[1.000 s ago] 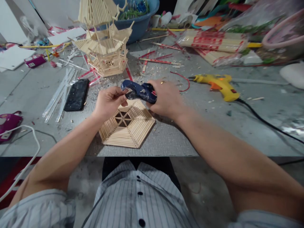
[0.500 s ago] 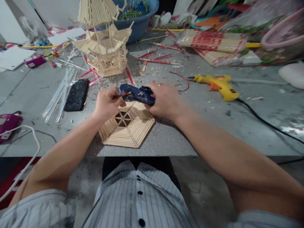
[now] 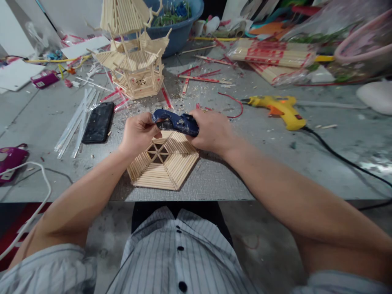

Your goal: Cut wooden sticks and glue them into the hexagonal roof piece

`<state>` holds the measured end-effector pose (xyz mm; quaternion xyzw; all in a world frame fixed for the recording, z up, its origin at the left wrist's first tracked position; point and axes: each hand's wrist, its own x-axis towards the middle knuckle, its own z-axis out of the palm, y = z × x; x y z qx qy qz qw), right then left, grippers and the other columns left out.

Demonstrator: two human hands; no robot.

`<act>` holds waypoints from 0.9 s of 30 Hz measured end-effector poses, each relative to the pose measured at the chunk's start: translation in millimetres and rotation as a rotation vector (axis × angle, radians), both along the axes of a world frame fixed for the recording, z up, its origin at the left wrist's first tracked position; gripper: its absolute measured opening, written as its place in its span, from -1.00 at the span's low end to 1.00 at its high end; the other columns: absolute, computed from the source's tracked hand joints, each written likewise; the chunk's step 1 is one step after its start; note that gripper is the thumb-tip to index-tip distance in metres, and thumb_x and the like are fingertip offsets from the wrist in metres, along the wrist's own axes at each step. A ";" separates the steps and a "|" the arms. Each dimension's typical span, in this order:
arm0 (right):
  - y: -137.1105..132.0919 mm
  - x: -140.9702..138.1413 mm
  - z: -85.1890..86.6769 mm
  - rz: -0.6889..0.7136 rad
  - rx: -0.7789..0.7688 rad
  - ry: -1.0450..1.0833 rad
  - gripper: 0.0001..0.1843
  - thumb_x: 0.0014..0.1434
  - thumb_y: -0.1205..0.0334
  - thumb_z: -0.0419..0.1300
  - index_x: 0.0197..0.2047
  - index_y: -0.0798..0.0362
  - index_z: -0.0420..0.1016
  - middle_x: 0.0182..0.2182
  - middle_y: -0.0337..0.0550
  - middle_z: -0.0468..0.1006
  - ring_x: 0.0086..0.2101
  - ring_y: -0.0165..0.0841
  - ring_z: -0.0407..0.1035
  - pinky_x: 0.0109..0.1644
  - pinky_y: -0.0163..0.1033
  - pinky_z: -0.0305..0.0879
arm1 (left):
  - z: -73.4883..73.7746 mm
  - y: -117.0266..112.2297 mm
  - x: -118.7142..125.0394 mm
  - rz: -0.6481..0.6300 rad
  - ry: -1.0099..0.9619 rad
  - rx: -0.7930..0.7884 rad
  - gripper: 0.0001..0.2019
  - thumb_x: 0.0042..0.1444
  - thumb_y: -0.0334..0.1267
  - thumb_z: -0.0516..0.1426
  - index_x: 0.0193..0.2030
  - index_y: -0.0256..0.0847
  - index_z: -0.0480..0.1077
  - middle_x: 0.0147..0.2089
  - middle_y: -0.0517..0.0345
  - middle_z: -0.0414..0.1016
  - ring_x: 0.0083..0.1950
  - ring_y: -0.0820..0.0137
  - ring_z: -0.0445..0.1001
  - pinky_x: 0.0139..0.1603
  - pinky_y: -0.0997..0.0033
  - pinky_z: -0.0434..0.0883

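My right hand (image 3: 211,130) is wrapped round a dark blue hand cutter (image 3: 180,121), its jaw end pointing left. At that jaw my left hand (image 3: 137,130) is closed in a pinch. A thin wooden stick showed there a moment ago; now the fingers and the tool mostly hide it. Below both hands a hexagonal panel of wooden sticks (image 3: 156,179) lies flat on the table, with a six-spoked opening in it. Its far edge is partly covered by my hands and the cutter.
Behind stands a stick-built pagoda model (image 3: 134,61), near a blue basin (image 3: 180,34). A black phone (image 3: 98,122) and clear glue sticks (image 3: 75,122) lie left. To the right are a yellow glue gun (image 3: 284,110) with its cord and packs of sticks (image 3: 275,53). Red wrapper strips (image 3: 205,79) are scattered behind.
The cutter's handles look squeezed closer together in my right hand. The pale stick tip at the jaw is no longer plain to see. Both hands stay in nearly the same place.
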<state>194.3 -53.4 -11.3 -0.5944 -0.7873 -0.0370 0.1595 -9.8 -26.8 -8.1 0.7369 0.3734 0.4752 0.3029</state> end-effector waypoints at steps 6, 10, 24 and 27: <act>-2.2 -1.7 1.2 -0.025 -0.036 0.002 -0.56 -0.02 0.21 0.13 -0.03 0.07 0.42 -0.21 0.05 0.58 -0.26 -0.08 0.44 -0.28 -0.11 0.20 | -1.2 1.0 1.0 -0.043 -0.062 -0.032 -0.85 -0.04 -0.38 0.22 -0.56 -0.23 0.37 -0.65 0.30 0.43 -0.63 0.61 0.40 -0.57 0.63 0.35; -3.2 -2.3 3.3 -0.039 -0.064 -0.016 -0.56 0.01 0.18 0.11 -0.01 0.08 0.41 -0.21 0.05 0.58 -0.24 -0.06 0.44 -0.29 -0.12 0.20 | -0.5 0.6 0.7 -0.052 -0.080 -0.065 -0.84 -0.06 -0.35 0.25 -0.56 -0.24 0.36 -0.66 0.29 0.42 -0.63 0.60 0.40 -0.59 0.63 0.33; 7.8 3.3 0.0 -0.111 0.017 0.027 -0.56 0.07 0.13 0.09 0.04 0.03 0.36 -0.18 0.02 0.54 -0.14 -0.02 0.40 -0.17 -0.01 0.22 | 4.5 1.4 2.1 -0.030 -0.078 -0.197 -0.91 -0.05 -0.36 0.24 -0.50 -0.26 0.42 -0.67 0.30 0.41 -0.65 0.63 0.37 -0.58 0.64 0.30; 17.2 18.0 1.3 -0.182 0.093 0.075 -0.40 0.08 0.15 0.09 0.20 0.14 0.23 -0.02 0.17 0.47 -0.04 0.01 0.36 -0.06 0.04 0.20 | 11.6 1.5 -0.7 -0.060 -0.028 -0.277 -0.91 0.01 -0.32 0.21 -0.46 -0.28 0.45 -0.60 0.26 0.43 -0.66 0.65 0.34 -0.62 0.65 0.26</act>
